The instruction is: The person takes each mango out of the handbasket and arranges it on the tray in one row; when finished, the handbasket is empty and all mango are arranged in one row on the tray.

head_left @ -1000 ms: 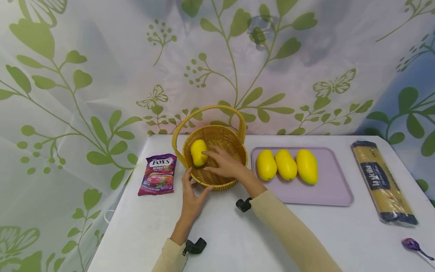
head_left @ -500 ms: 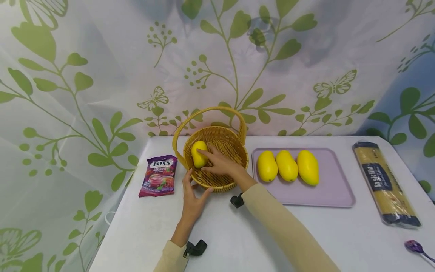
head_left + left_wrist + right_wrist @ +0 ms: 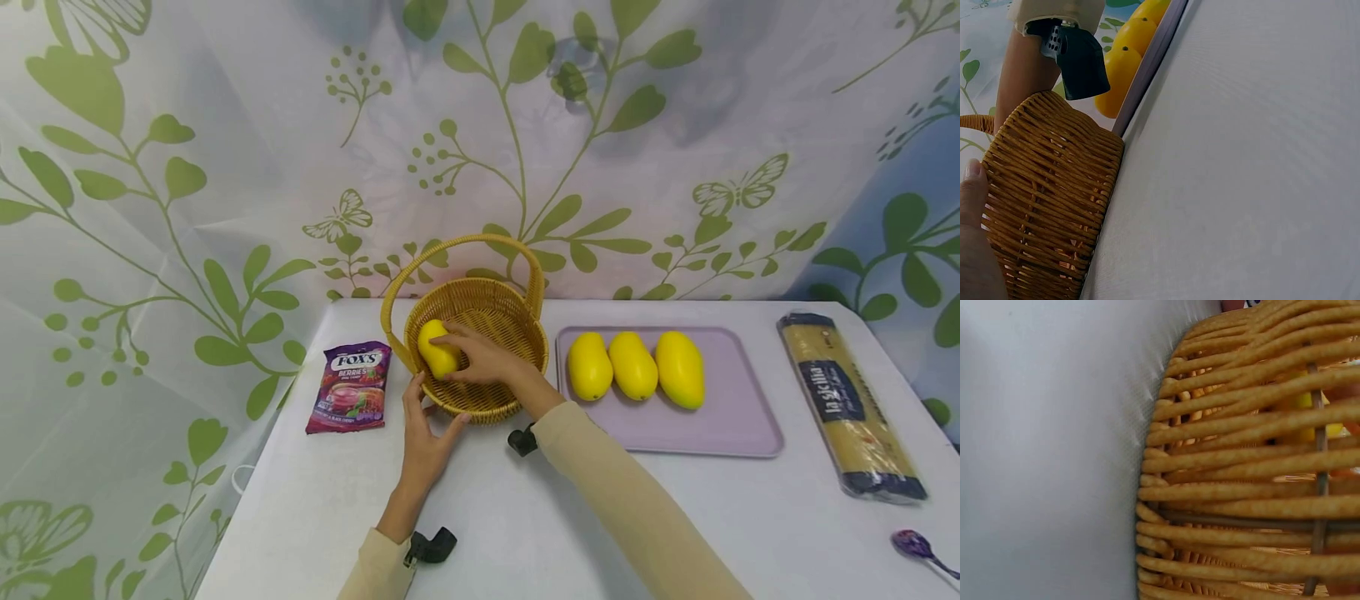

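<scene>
A yellow mango (image 3: 438, 350) leans at the left inside a round wicker basket (image 3: 532, 367) with a tall handle. My right hand (image 3: 483, 357) reaches into the basket over its front right rim, fingers on the mango's upper side and thumb lower down. At the front left of the basket, my left hand (image 3: 426, 442) holds the outer wall, fingers and thumb spread apart. In the left wrist view the left thumb (image 3: 972, 194) presses against the weave. Through the gaps of the weave in the right wrist view, yellow of the mango (image 3: 1335, 430) shows; the right hand is mostly hidden there.
Right of the basket lies a lilac tray (image 3: 705, 429) bearing three mangoes (image 3: 632, 367). A purple Fox's candy bag (image 3: 349, 387) lies left of the basket. Farther right are a spaghetti pack (image 3: 851, 404) and a purple spoon (image 3: 913, 544). A patterned curtain (image 3: 480, 150) hangs behind the table.
My right hand has moved slightly left and closed in on the mango, which now tilts and sits a little lower in the basket. The left hand stays on the basket.
</scene>
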The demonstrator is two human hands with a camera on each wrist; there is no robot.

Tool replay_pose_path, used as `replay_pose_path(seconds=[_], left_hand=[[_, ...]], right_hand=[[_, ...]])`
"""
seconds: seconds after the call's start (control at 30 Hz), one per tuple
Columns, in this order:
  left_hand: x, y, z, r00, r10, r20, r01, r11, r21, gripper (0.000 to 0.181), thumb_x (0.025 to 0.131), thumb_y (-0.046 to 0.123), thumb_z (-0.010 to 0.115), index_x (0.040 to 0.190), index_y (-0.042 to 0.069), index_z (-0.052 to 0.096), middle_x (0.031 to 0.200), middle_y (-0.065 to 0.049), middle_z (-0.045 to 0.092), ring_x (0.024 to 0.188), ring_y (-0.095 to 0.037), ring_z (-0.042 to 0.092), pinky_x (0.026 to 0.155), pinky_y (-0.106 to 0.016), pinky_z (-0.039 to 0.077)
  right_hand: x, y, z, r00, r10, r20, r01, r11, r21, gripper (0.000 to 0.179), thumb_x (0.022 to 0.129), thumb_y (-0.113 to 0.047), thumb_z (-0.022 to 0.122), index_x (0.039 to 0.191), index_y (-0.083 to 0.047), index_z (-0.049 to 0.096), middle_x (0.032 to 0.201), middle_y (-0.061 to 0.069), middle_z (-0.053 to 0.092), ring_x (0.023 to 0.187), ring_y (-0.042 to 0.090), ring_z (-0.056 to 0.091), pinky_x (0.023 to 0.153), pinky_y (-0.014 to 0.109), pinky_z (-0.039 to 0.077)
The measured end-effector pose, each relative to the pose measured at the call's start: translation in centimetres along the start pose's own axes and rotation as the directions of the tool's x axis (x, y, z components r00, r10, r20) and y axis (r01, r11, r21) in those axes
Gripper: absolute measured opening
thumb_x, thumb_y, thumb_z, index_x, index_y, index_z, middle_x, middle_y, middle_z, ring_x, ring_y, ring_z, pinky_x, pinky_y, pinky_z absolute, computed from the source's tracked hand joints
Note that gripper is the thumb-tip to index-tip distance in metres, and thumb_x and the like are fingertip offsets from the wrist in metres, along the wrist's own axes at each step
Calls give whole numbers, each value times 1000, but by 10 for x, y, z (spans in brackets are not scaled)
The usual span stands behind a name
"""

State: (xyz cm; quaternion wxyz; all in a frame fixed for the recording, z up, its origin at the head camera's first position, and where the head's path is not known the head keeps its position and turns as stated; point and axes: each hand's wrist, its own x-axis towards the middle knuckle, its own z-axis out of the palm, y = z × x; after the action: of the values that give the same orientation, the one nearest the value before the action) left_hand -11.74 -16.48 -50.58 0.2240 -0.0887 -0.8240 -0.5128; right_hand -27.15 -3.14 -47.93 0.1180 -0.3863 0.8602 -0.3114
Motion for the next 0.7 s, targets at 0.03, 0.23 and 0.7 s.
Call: replay_pose_path(seconds=[0.03,0.23,0.7], left_hand=[[0,0,0,1000,3,1,-3,1000,5,87,83,7,77,150,-3,22,150,-32,27,130,-51,38,92,-64,46],[-1,-13,3,1000,1,1,-1,1000,3,89,83,9,77,151,-2,21,151,-32,26,132,-50,37,93,-64,46],[0,2,-1,1000,12,3,-12,1000,3,87,83,7,77,150,-3,22,149,-29,29,129,-52,40,92,-64,47]], right_hand=[[0,0,0,1000,-7,-2,7,1000,5,66,88,-30,74,147,-21,46,163,11,19,148,35,22,116,55,29],[-1,-1,2,1000,-1,-16,1,1000,20,65,86,-28,76,145,-20,48,161,12,22,146,34,27,114,52,34],[-3,-3,0,999,12,-45,-9,997,72,66,85,-28,78,143,-19,48,149,13,35,134,31,43,109,47,42]])
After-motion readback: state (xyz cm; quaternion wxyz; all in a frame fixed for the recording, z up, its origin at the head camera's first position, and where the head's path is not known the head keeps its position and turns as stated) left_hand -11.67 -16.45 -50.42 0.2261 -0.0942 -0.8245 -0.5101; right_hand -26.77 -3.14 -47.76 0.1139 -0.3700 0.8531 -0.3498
